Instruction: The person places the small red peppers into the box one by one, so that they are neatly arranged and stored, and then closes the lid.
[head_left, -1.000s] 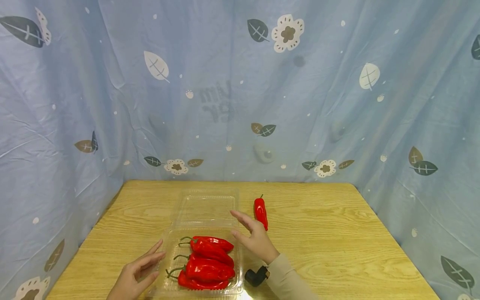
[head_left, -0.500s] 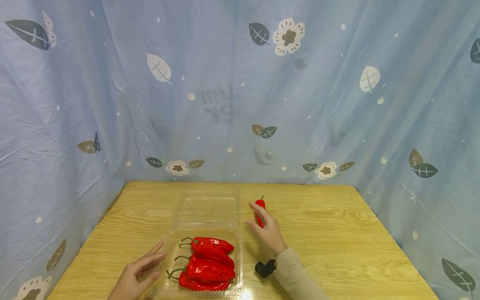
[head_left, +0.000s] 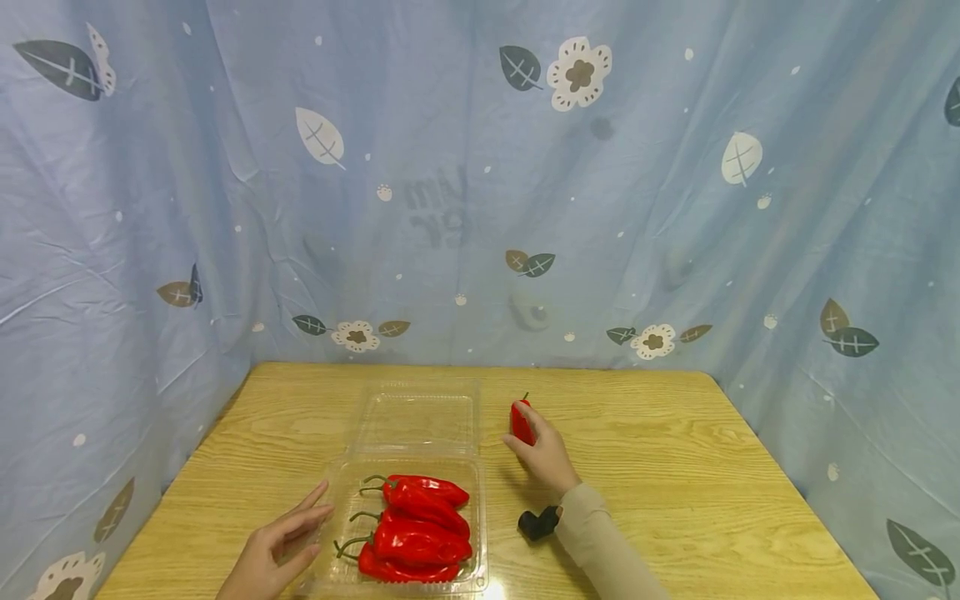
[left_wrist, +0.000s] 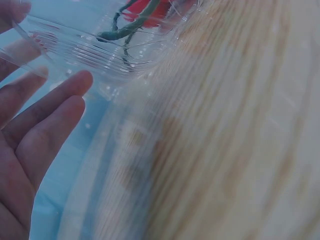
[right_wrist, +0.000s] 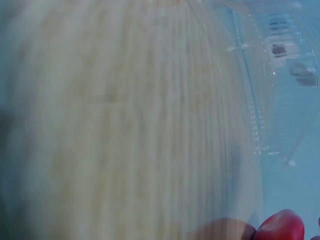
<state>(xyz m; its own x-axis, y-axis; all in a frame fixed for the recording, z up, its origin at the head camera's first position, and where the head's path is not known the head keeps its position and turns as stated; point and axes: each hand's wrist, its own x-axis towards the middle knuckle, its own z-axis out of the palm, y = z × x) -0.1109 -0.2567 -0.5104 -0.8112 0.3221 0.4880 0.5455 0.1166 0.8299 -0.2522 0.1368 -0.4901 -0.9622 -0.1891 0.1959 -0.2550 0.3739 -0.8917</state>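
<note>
A lone red chili pepper (head_left: 521, 425) lies on the table to the right of a clear plastic clamshell box (head_left: 482, 500). My right hand (head_left: 547, 458) is at this pepper, thumb and fingers around it; part of the pepper is hidden by the hand. In the right wrist view the pepper (right_wrist: 282, 226) shows beside the thumb. Several red peppers (head_left: 423, 542) with green stems lie in the box, stems to the left. My left hand (head_left: 273, 550) is at the box's left edge, its fingers (left_wrist: 55, 100) fairly straight and holding no pepper.
The box's transparent lid (head_left: 420, 421) lies folded back behind its base. A black wrist-worn device (head_left: 537, 523) juts out beside the right sleeve (head_left: 607, 542). Blue patterned curtains (head_left: 450, 208) surround the wooden table (head_left: 660, 467) at the back and sides.
My right hand has moved right from above the box to the lone pepper and come around it. The left hand and the peppers in the box keep their places.
</note>
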